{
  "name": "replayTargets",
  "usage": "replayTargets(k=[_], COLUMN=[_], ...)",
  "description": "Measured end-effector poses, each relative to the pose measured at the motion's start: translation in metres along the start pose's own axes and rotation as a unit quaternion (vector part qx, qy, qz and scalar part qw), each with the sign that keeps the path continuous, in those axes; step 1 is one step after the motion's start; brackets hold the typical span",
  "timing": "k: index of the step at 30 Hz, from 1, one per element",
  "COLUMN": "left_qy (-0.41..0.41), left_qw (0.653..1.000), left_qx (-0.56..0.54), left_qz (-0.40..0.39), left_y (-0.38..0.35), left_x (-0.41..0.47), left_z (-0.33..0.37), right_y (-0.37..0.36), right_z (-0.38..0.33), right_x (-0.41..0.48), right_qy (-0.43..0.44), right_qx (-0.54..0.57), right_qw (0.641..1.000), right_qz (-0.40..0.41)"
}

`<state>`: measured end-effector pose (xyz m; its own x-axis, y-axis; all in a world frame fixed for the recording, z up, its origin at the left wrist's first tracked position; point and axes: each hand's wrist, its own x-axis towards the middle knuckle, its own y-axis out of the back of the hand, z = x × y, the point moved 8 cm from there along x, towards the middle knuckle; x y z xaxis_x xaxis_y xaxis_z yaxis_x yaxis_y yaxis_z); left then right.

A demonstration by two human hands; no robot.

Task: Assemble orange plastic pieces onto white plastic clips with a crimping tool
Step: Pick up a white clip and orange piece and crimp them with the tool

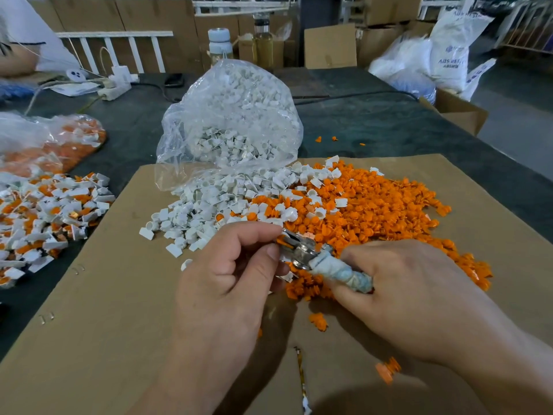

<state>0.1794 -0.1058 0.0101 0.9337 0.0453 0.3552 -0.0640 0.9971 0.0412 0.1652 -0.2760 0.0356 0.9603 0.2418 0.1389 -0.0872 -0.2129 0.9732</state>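
My right hand (398,292) grips the wrapped handle of the metal crimping tool (305,250), whose jaws point left. My left hand (233,274) has its fingers curled at the jaws and pinches a small piece there; an orange bit shows between the jaws, and the rest is hidden by my fingers. A heap of orange plastic pieces (383,211) lies on the cardboard sheet (104,310) to the right. Loose white plastic clips (203,211) are spread to its left, spilling from a clear bag of white clips (236,115).
A pile of assembled white-and-orange parts (45,211) lies at the left, with another bag of them (51,145) behind. Stray orange pieces (387,369) sit near my right wrist. Bottles (220,44), a power strip (115,89) and cardboard boxes (457,109) stand farther back.
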Motion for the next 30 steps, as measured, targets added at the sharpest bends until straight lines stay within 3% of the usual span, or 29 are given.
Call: replayTargets(k=[5,8,15,19,24,30], left_qy=[-0.014,0.004,0.068,0.065,0.093,0.127], left_qw=[1.0,0.999,0.992,0.99,0.99,0.989], left_qx=[0.012,0.028,0.098,0.121,0.072,0.081], left_qz=[0.015,0.017,0.027,0.028,0.077,-0.005], left_y=[0.003,0.004,0.007,0.008,0.021,-0.002], left_x=[0.001,0.002,0.004,0.005,0.008,-0.002], left_z=[0.006,0.002,-0.012,-0.008,-0.014,-0.017], right_y=[0.006,-0.007,-0.017,-0.018,-0.012,-0.023], right_z=[-0.004,0.004,0.012,0.013,0.017,0.017], right_x=[0.0,0.004,0.011,0.01,0.01,0.017], right_qy=[0.012,0.006,0.018,0.019,0.0,-0.016], right_qx=[0.001,0.036,-0.013,-0.008,-0.002,-0.08], right_qw=[0.998,0.999,1.0,1.0,1.0,0.996], right_qz=[0.059,0.009,0.002,-0.012,-0.002,-0.035])
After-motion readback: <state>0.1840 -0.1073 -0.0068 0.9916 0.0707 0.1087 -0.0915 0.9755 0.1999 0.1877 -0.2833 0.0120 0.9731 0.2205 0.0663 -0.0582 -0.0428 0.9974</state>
